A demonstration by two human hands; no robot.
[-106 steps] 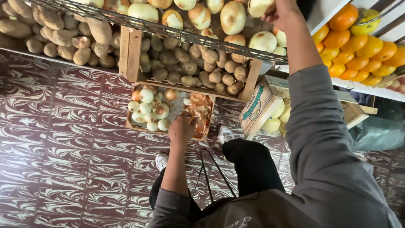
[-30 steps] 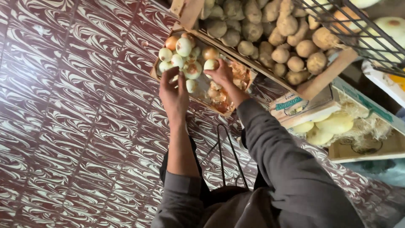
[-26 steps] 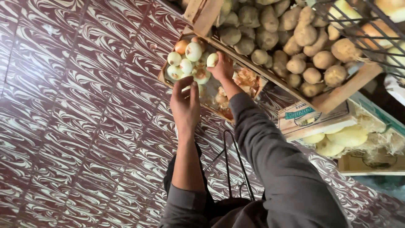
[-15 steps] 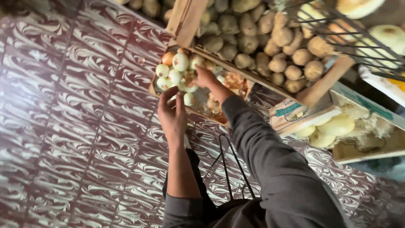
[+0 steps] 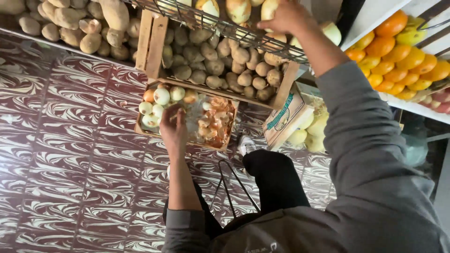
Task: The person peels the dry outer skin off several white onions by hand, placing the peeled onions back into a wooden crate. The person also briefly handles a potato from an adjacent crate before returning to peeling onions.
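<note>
My left hand [image 5: 172, 125] reaches down into a low wooden crate [image 5: 140, 127] on the floor, fingers curled over the white and yellow onions [image 5: 161, 96] in its left half. The palm hides whether it grips one. Loose onion skins [image 5: 216, 119] fill the crate's right half. My right hand [image 5: 287, 17] is raised to the wire basket [image 5: 220, 27] on the upper shelf, fingers closed round a pale onion [image 5: 268, 8] among the other onions [image 5: 238, 8] there.
A slatted wooden crate of potatoes [image 5: 220, 65] sits under the wire basket, with more potatoes [image 5: 79, 28] at left. Oranges [image 5: 398, 51] are stacked on the shelf at right. A cardboard box [image 5: 285, 117] holds pale yellow fruit [image 5: 313, 127]. My black-trousered knee [image 5: 276, 180] and a black wire handle [image 5: 232, 182] are over the patterned tile floor [image 5: 70, 154].
My right hand has lifted from the floor crate up to the wire basket with an onion. My left hand stays in the crate. The view has tilted upward.
</note>
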